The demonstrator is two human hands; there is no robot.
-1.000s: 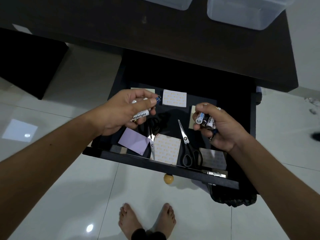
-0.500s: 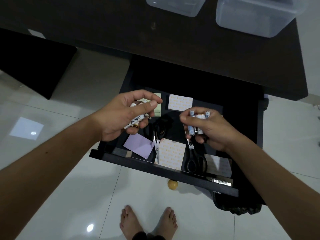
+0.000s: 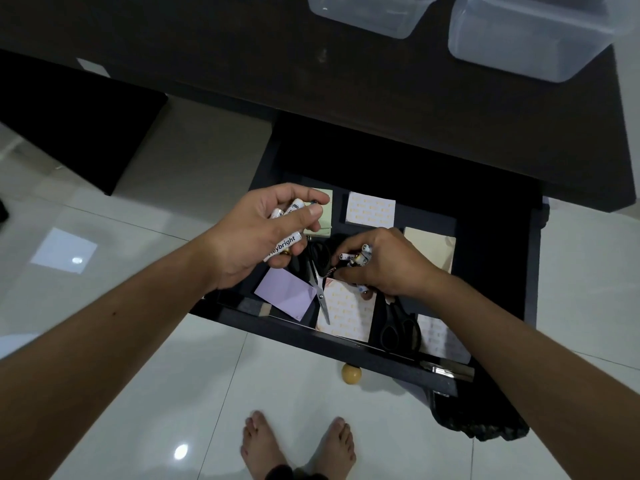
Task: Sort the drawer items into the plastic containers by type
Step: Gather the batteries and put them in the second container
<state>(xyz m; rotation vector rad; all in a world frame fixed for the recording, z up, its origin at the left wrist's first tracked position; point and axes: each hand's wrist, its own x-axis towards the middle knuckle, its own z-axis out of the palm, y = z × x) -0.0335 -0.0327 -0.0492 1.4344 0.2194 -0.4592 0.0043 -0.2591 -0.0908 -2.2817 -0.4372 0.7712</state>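
Observation:
The black drawer (image 3: 332,341) is pulled open below the dark desk. My left hand (image 3: 256,240) grips several white batteries (image 3: 285,242) above the drawer's left side. My right hand (image 3: 391,261) holds a few small batteries (image 3: 356,258) and reaches down into the drawer's middle, fingertips low among the items. Inside lie sticky-note pads, purple (image 3: 285,294), green (image 3: 323,216), beige (image 3: 431,245) and white patterned (image 3: 370,209), plus two black scissors (image 3: 398,327), one pair (image 3: 320,261) under my hands. Clear plastic containers (image 3: 533,32) stand on the desk.
A second clear container (image 3: 367,15) sits left of the big one on the dark desk top (image 3: 242,64). The drawer's round wooden knob (image 3: 351,374) juts toward my bare feet (image 3: 298,445) on the white tiled floor.
My right hand has dropped from chest height down and left into the drawer's middle with its batteries. My left hand has stayed above the left side. The view has tilted up a little.

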